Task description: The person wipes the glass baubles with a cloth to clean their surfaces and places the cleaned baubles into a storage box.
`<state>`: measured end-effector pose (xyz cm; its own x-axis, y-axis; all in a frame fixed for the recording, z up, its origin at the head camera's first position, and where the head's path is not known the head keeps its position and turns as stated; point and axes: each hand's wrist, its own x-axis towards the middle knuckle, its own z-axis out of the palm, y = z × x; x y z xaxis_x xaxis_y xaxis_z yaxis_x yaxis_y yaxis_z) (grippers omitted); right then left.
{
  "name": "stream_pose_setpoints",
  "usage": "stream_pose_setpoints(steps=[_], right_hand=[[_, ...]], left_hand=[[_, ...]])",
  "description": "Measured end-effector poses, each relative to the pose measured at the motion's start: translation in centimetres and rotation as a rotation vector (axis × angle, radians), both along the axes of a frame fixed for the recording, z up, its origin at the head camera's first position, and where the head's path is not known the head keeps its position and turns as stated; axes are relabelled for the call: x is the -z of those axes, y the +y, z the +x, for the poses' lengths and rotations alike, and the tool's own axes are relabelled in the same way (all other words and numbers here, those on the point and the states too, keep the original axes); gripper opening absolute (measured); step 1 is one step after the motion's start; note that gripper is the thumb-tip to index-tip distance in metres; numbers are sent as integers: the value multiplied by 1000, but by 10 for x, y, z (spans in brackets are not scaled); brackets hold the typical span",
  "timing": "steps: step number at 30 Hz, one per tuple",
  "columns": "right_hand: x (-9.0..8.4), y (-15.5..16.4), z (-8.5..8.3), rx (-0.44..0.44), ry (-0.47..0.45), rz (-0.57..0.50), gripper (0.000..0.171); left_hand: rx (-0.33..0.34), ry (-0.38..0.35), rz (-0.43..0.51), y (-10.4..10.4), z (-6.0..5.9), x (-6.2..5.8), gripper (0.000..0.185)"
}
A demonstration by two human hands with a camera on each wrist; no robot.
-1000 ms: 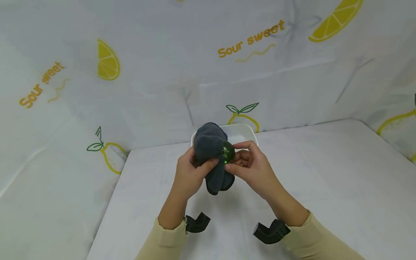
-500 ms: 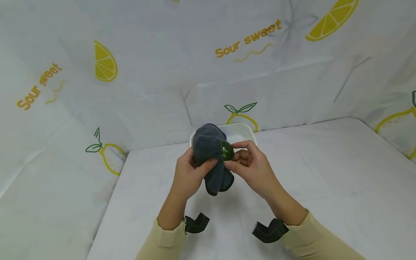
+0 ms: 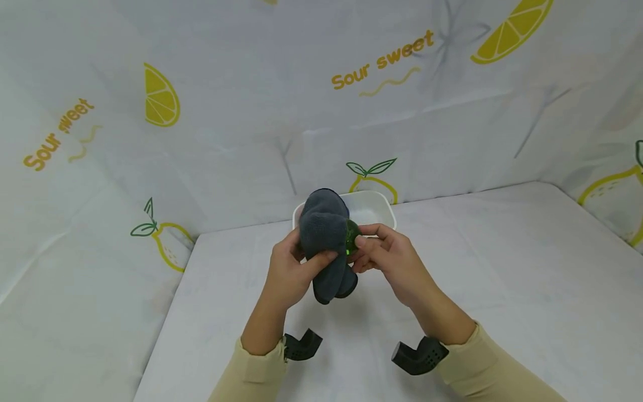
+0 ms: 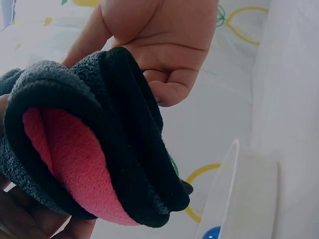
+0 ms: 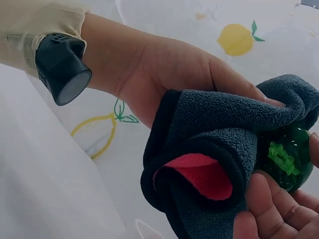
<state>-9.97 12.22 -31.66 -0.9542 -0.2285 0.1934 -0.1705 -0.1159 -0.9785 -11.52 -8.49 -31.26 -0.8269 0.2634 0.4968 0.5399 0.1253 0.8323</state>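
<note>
Above the white tabletop [image 3: 482, 262], just in front of a white tub [image 3: 374, 205], both hands meet. The left hand [image 3: 288, 273] has its fingers curled round a bunched grey cloth [image 3: 324, 234] with a pink inner side, pressed against a green ball [image 3: 351, 237]. The right hand [image 3: 389, 262] pinches that ball between thumb and fingertips.

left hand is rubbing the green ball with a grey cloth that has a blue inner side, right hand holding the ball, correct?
Not quite. The cloth is grey outside but its inner side is pinkish red, not blue; both wrist views show this. The rest stands: the left hand grips the cloth against the green ball, which the right hand holds.
</note>
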Motion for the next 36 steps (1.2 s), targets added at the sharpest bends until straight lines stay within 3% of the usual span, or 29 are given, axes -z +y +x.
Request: stream_pose_setpoints(steps=[11,19,29,36], right_hand=[[0,1,2,-10,3,21,40],[-1,-4,3,33,-22,123,53],[-2,1,3,61,53,91,43],[0,2,1,61,50,90,36]], left_hand=[[-13,-9,-7,0,2,-1,43],[-21,-13,-10,1,1,-2,41],[14,-40,24,0,2,-3,45],[46,-52,30,0,2,0,49]])
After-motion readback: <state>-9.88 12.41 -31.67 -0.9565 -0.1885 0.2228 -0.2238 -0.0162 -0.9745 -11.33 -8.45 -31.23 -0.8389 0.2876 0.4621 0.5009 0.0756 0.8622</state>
